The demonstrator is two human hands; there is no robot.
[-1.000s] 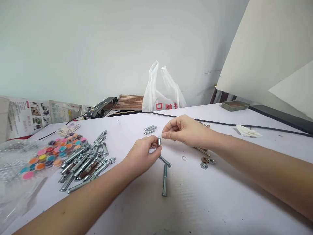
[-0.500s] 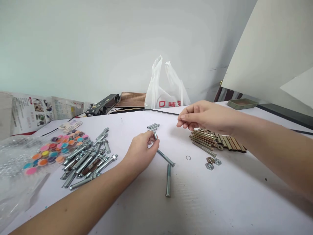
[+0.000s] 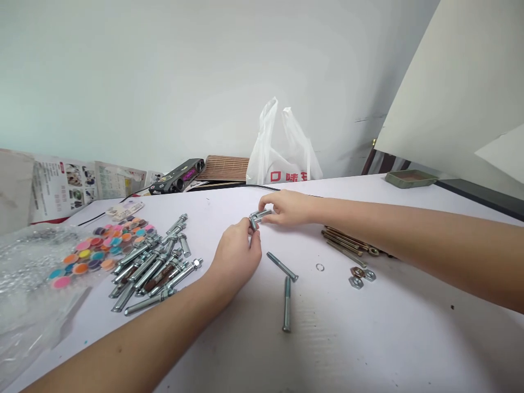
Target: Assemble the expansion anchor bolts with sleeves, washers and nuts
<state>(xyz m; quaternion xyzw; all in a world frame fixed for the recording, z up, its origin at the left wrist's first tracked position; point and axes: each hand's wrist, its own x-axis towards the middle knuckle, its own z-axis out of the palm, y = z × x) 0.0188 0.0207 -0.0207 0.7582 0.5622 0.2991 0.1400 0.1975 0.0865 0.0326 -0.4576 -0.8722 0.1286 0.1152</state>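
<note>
My left hand (image 3: 235, 252) is closed in a pinch on a short silver metal sleeve (image 3: 253, 222), held tilted above the white table. Beside it, my right hand (image 3: 289, 207) has its thumb and forefinger closed around the ends of short metal sleeves (image 3: 262, 214) at the same spot. How many it grips is hidden. Two long bolts lie in front of the hands: one slanting bolt (image 3: 282, 266) and one bolt (image 3: 287, 305) pointing toward me. A thin ring washer (image 3: 320, 267) lies to their right, near several hex nuts (image 3: 356, 282).
Left of my hands lies a pile of assembled anchor bolts (image 3: 151, 270), beside colourful discs (image 3: 94, 254) and a clear plastic bag (image 3: 33, 284). Brassy rods (image 3: 341, 238) lie partly under my right forearm. A white carrier bag (image 3: 282, 158) and green tray (image 3: 410, 178) stand behind.
My right hand has moved left, from above the brassy parts to the short metal sleeves beside my left hand. My left hand stays near its place, still holding its sleeve.
</note>
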